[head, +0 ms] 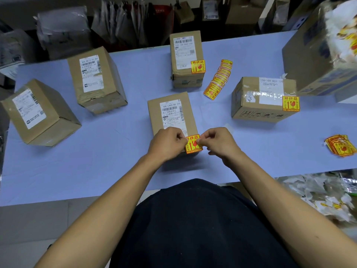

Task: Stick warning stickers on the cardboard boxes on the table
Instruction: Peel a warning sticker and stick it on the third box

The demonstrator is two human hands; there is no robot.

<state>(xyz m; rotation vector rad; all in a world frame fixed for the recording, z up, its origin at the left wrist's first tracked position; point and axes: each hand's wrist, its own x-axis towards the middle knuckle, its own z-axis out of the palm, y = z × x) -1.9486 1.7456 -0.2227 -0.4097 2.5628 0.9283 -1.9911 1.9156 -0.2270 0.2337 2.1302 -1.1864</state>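
A small cardboard box (170, 113) with a white shipping label stands on the table right in front of me. A yellow and red warning sticker (193, 145) lies at the box's near right corner. My left hand (167, 144) pinches the sticker's left edge and my right hand (218, 142) pinches its right edge. Two other boxes carry a warning sticker each: the far middle box (185, 55) and the right box (262, 99). The two boxes on the left, one (96, 78) farther and one (38, 111) nearer, show only shipping labels.
A strip of warning stickers (218, 80) lies between the far box and the right box. A small pile of stickers (340, 146) sits near the table's right edge. A big carton (316, 51) stands at the far right. Crumpled backing papers (324, 196) fill a bin below the table (96, 161).
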